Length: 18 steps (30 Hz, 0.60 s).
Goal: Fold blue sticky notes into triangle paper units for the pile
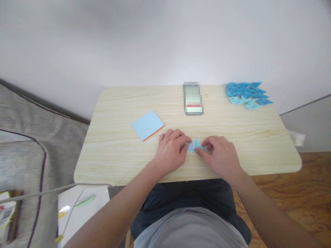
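Note:
A small piece of light blue folded paper (196, 144) lies near the front edge of the table, its peak pointing away from me and a crease line down its middle. My left hand (172, 148) pinches its left corner between thumb and forefinger. On the opposite side, my right hand (221, 154) grips the right part, with the thumb pressed on the paper's front. Fingertips cover both ends of the piece. Beyond my left hand rests a stack of light blue square paper (148, 125) with an orange edge showing.
At the table's back right sits a cluster of blue folded paper pieces (245, 91), several of them lighter. A phone (193, 100) lies at the back middle, its screen blurred. The wooden table (116, 158) meets a white wall (155, 44). A grey cable (51, 190) runs below the left edge.

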### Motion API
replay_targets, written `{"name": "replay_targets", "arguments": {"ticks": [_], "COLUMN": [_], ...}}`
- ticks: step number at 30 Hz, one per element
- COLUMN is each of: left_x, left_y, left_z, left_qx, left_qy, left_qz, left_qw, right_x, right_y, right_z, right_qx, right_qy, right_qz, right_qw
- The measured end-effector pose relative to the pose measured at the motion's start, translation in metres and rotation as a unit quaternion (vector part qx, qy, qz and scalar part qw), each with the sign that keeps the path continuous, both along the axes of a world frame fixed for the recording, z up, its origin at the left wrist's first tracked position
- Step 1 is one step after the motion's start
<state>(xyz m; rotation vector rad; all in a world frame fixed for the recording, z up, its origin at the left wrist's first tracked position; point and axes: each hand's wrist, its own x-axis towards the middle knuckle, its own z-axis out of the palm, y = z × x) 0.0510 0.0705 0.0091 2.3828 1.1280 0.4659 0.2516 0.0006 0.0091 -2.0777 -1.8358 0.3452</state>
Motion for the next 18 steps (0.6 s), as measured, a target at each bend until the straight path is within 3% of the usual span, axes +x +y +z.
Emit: {"name": "replay_targets", "arguments": {"ticks": [5, 12, 18], "left_x": [0.0, 0.004, 0.004], "left_y": [0.0, -0.002, 0.0], "left_z": [0.0, 0.001, 0.002], "left_qx": [0.003, 0.005, -0.001], "left_qy": [-0.001, 0.003, 0.01], "left_qz": [-0.001, 0.008, 0.006], "left_qw": [1.0, 1.0, 1.0], "right_x": [-0.006, 0.003, 0.025], "right_y": [0.004, 0.01, 0.008], "right_z": [-0.004, 0.001, 0.0], "right_qx": [0.015, -0.007, -0.047], "right_qy": [0.005, 0.018, 0.093], "right_qz": [-0.019, 0.008, 0.057], "right_qw": [1.0, 1.0, 0.993]}}
